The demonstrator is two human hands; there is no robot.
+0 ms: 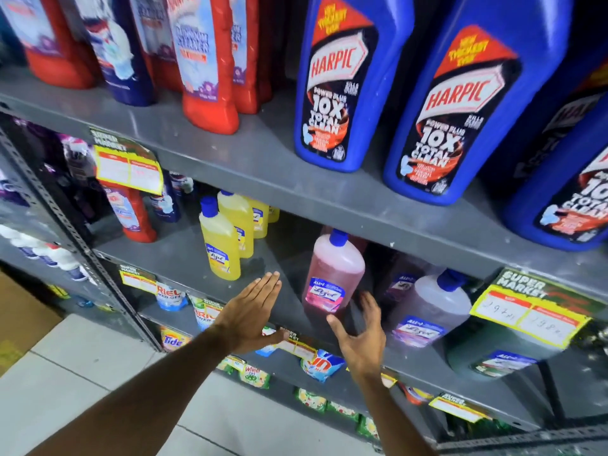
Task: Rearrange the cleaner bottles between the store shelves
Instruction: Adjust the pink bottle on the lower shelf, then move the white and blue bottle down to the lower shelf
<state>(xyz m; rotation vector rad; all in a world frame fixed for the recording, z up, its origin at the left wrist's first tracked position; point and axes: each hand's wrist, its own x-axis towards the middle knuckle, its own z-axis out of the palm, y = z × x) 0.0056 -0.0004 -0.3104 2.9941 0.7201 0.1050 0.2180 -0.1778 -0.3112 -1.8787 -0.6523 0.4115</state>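
Flanking pink bottle [332,278], open hands [253,311]

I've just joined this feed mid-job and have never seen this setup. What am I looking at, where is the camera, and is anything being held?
There is no machine here. One wide-angle camera sits on a person's head, looking forward and down, so the two bare arms reaching in from below are theirs. They face grey metal store shelves. The top shelf carries big blue Harpic bottles and red bottles. The shelf below holds yellow bottles, a pink bottle and a purplish bottle. The left hand is flat and open in a gap on that shelf. The right hand is open with fingers spread, just in front of the pink bottle. Neither hand is holding anything.
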